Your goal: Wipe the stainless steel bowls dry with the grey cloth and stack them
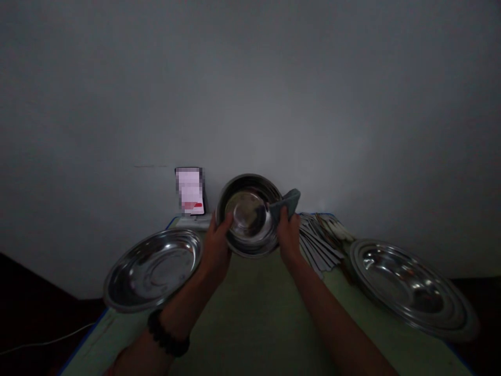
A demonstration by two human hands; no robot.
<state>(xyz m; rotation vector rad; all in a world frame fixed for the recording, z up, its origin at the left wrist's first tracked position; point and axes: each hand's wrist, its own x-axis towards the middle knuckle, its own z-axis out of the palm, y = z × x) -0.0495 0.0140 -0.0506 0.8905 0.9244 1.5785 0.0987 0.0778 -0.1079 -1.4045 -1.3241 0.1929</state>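
A shiny metal bowl (pixel 250 219) is held up above the table, tilted so its inside faces me. My left hand (pixel 219 243) grips its left rim, with the thumb over the inner edge. At the right rim, my right hand (pixel 288 232) is closed on a grey-green cloth (pixel 287 203), which lies against the bowl's edge. Fingers behind the bowl and cloth are hidden. A wide metal basin (pixel 154 269) sits on the table left of my left hand. To the right of my right arm lies a stack of metal basins (pixel 410 290).
A phone (pixel 190 189) with a lit, blurred screen leans upright near the wall (pixel 250 94). Fanned-out paper-like strips (pixel 319 243) lie behind my right arm. The pale green table (pixel 250 313) has blue edges. A white cable (pixel 47 342) runs at lower left.
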